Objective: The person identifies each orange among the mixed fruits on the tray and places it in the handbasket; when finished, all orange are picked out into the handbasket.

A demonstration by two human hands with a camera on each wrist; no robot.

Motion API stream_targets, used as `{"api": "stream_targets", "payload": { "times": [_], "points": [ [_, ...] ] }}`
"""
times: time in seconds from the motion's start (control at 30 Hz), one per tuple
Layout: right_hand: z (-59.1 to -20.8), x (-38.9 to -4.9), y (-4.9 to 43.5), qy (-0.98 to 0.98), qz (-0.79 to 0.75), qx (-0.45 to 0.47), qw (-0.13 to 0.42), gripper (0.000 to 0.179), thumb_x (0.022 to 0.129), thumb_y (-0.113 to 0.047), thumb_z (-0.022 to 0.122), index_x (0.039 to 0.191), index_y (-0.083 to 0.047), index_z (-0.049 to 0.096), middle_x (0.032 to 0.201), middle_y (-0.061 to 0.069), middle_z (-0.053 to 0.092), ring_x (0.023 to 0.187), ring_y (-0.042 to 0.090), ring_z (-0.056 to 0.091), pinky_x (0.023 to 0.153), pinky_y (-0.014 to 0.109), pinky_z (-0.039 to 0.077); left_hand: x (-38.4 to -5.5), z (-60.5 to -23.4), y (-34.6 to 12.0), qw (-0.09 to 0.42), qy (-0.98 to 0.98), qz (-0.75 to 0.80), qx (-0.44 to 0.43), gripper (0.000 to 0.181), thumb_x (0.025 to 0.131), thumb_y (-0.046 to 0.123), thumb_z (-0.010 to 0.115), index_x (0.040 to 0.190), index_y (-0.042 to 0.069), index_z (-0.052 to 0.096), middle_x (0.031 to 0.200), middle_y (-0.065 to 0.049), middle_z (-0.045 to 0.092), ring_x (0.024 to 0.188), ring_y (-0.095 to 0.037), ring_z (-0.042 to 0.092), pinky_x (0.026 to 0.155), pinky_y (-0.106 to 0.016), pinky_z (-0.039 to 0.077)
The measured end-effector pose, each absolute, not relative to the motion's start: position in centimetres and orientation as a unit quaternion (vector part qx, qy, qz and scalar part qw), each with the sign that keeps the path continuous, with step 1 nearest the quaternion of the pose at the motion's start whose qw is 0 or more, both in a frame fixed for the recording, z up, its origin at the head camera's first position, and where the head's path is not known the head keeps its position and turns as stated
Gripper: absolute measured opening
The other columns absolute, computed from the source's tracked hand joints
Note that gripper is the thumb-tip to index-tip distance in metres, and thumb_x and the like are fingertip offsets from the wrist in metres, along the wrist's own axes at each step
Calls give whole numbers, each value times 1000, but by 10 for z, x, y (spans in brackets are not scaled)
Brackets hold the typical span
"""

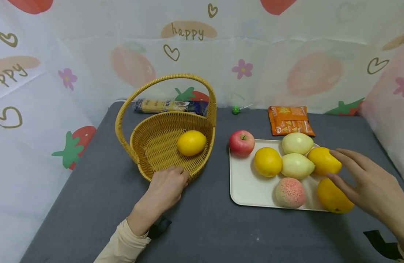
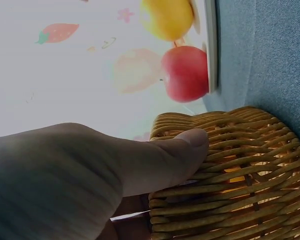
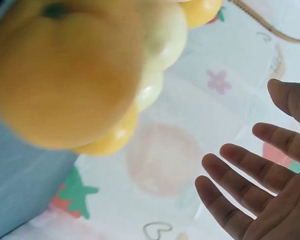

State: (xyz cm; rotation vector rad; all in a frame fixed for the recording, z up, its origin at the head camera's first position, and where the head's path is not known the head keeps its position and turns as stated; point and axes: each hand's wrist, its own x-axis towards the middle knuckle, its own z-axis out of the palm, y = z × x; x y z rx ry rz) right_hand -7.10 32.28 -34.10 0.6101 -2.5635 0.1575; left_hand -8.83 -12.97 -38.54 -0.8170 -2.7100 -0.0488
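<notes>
My left hand [image 1: 169, 186] grips the near rim of a yellow wicker basket [image 1: 157, 137], its thumb [image 2: 175, 155] on the outside of the weave in the left wrist view. A yellow lemon [image 1: 191, 143] lies inside the basket at the right. Over the right end of a white tray [image 1: 246, 186], my right hand [image 1: 373, 179] hovers with fingers spread, holding nothing. Nearest to it are a yellow fruit [image 1: 324, 160] and an orange [image 1: 334, 196], which looms large in the right wrist view.
Also on the tray are a red apple [image 1: 242, 143], an orange-yellow fruit [image 1: 267, 162], two pale green fruits [image 1: 297, 166] and a pink peach [image 1: 290, 193]. Behind lie an orange snack packet [image 1: 291, 121], a green lollipop [image 1: 236, 110] and a long pasta packet [image 1: 169, 106].
</notes>
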Motion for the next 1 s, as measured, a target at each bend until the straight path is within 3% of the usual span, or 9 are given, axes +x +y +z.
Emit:
{"api": "stream_targets", "payload": {
  "times": [0.03,0.13,0.27,1.0],
  "points": [
    [-343,-68,326,-944,59,216,244,87,93,-72,23,126,0,59,120,23,61,93,41,60,68,57,50,-88,-385,-130,155,-946,-17,-285,30,86,11,73,62,16,54,61,0,48,51,-14,45,42,-27,33],
    [-349,-60,333,-952,60,193,231,69,95,-60,48,127,0,59,121,24,60,94,43,61,71,59,50,-88,-385,-130,156,-946,-16,-284,29,85,11,74,63,15,55,61,0,49,52,-14,46,42,-27,34],
    [-358,-50,338,-966,56,159,197,60,82,-33,77,128,-1,57,123,25,58,98,44,59,74,61,48,-87,-384,-129,154,-946,-15,-284,26,84,11,75,65,15,57,61,0,49,52,-15,46,43,-27,36],
    [-397,-32,349,-985,46,127,106,75,74,-49,80,131,-9,52,124,24,54,94,45,59,63,61,49,-86,-383,-128,159,-945,-16,-284,25,84,10,74,65,14,58,62,-1,50,52,-15,47,42,-27,35]
  ]
}}
